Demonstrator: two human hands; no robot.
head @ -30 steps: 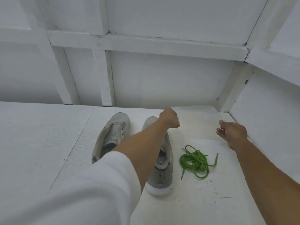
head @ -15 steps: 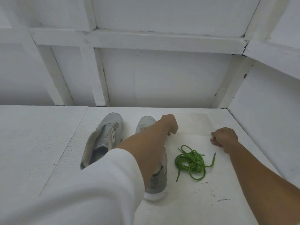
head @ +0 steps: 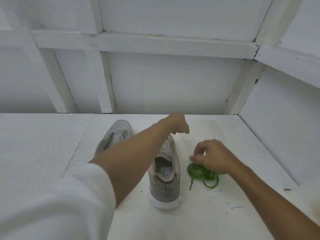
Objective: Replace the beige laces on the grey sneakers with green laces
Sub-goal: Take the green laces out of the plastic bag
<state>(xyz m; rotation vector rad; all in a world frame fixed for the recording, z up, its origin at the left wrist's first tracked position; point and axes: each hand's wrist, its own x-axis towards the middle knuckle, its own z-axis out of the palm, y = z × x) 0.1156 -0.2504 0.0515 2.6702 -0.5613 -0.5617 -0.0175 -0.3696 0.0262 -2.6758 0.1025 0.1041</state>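
Observation:
Two grey sneakers stand side by side on the white surface with toes pointing away, the left sneaker point(head: 114, 135) and the right sneaker point(head: 164, 184). My forearm hides part of both. My left hand point(head: 176, 124) hovers over the right sneaker's toe with fingers curled in, and nothing shows in it. A coiled bundle of green laces point(head: 202, 174) lies just right of the right sneaker. My right hand point(head: 213, 155) is down on the top of that bundle. It is blurred, and its thumb and fingertips pinch together at a lace end.
The white work surface point(head: 43, 153) ends at a white framed back wall point(head: 173, 84) and a side wall point(head: 280, 135) close on the right. A seam point(head: 78, 148) runs through the surface left of the sneakers.
My right hand moved left and down from beside the wall onto the green laces and went from a fist to a pinch. My left hand stayed over the right sneaker's toe.

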